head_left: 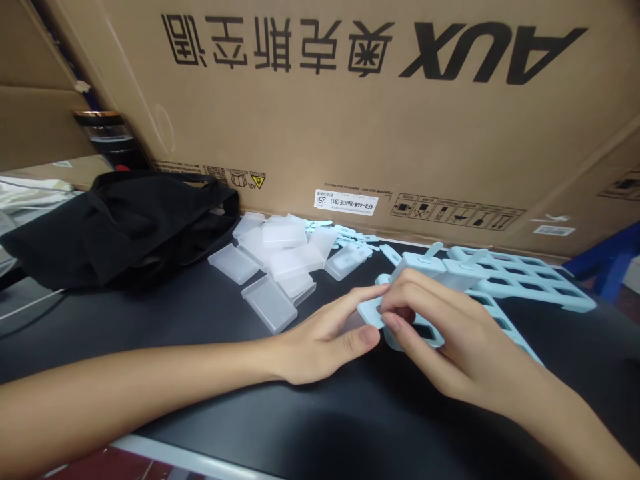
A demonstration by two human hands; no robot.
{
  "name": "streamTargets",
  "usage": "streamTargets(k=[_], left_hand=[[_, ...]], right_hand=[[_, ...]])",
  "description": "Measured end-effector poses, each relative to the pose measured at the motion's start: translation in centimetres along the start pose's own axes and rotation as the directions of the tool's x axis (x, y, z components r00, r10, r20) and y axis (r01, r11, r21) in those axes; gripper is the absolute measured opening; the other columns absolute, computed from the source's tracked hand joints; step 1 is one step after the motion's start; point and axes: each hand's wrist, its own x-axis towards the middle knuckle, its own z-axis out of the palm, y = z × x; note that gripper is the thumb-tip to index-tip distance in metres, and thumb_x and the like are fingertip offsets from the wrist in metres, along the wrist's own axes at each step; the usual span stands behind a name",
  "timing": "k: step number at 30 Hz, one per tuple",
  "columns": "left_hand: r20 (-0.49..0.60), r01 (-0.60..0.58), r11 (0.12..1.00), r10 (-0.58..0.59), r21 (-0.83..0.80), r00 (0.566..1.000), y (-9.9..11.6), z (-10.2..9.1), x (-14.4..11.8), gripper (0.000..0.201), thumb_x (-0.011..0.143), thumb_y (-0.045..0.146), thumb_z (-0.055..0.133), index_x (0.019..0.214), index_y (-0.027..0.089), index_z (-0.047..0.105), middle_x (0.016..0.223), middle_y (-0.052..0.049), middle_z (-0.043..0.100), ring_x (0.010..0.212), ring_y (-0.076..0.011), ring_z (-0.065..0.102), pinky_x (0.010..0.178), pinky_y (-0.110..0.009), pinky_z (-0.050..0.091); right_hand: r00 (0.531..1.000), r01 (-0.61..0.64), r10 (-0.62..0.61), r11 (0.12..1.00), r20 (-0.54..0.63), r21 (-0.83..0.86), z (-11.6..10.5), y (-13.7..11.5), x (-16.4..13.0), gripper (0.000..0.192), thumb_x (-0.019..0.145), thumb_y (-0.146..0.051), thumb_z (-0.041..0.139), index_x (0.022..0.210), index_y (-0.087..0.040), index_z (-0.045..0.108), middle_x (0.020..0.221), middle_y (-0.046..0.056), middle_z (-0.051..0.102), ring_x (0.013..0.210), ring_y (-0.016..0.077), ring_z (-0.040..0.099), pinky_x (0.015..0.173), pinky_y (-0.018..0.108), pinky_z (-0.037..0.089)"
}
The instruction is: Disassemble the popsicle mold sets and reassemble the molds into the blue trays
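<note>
My left hand [333, 337] reaches in from the left, thumb and fingers closed on the edge of a small light blue plastic piece [370, 313]. My right hand [455, 327] bends over the same piece, its thumb and index finger pinched at the right side; whatever lies between those fingertips is hidden. Just beyond the hands are light blue frames with rectangular openings [520, 270], partly covered by the right hand. Two light blue box-like pieces with raised tabs [423, 262] rest by them. Frosted translucent plastic cases [270, 303] lie in a loose pile left of the hands.
Small light blue strips [350, 233] lie behind the cases on the black tabletop [320, 427]. A large cardboard box [280, 127] stands along the back. At the left are a black cloth bag [120, 227] and a dark bottle [113, 137].
</note>
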Motion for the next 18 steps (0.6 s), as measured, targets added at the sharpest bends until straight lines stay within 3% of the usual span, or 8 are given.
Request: streamTargets(k=[3,7,10,13,18], left_hand=[[0.021,-0.031,0.999,0.031,-0.009,0.999,0.0,0.0,0.0,0.071,0.097,0.063,0.047,0.155,0.024,0.036,0.152,-0.014,0.045,0.13,-0.0296,0.05,0.107,-0.044,0.042],[0.022,-0.001,0.998,0.002,-0.06,1.0,0.1,-0.2,0.0,0.061,0.096,0.064,0.048,0.139,0.02,0.05,0.119,-0.012,0.063,0.099,-0.0213,0.06,0.092,-0.038,0.048],[0.004,0.055,0.996,-0.054,-0.077,0.999,-0.1,-0.4,0.1,0.052,0.093,0.062,0.055,0.124,0.019,0.055,0.1,-0.007,0.063,0.084,-0.0173,0.058,0.083,-0.034,0.049],[0.017,0.035,0.997,-0.034,-0.076,0.999,-0.4,-0.5,0.0,0.052,0.09,0.063,0.057,0.116,0.018,0.055,0.093,-0.005,0.061,0.074,-0.0155,0.058,0.074,-0.03,0.049],[0.097,-0.066,0.997,0.068,-0.026,0.993,-0.7,-0.5,0.1,0.055,0.093,0.061,0.054,0.122,0.015,0.061,0.087,-0.006,0.063,0.071,-0.0152,0.058,0.067,-0.026,0.048]], right_hand=[[1.0,0.008,-0.008,1.0,0.0,0.022,-0.1,-0.1,-0.1,0.008,0.095,-0.016,0.055,0.09,-0.022,0.054,0.079,0.002,0.054,0.066,0.015,0.05,0.059,0.029,0.04],[0.999,0.044,-0.045,0.999,0.023,0.018,0.0,-0.3,-0.1,0.007,0.096,-0.016,0.055,0.092,-0.022,0.056,0.074,0.0,0.054,0.062,0.0133,0.049,0.056,0.028,0.039],[0.997,0.068,-0.071,0.996,0.038,0.06,0.2,-0.5,0.0,0.009,0.096,-0.014,0.054,0.094,-0.022,0.058,0.074,-0.001,0.058,0.062,0.0119,0.052,0.058,0.026,0.041],[0.997,0.068,-0.071,0.993,0.031,0.093,0.3,-0.7,-0.2,0.007,0.096,-0.015,0.055,0.096,-0.022,0.058,0.073,-0.002,0.061,0.061,0.0106,0.054,0.059,0.025,0.042],[0.999,-0.035,0.035,0.999,-0.013,-0.001,-1.8,-0.5,1.6,0.009,0.097,-0.021,0.052,0.088,-0.021,0.055,0.07,-0.002,0.061,0.059,0.0108,0.054,0.056,0.024,0.04]])
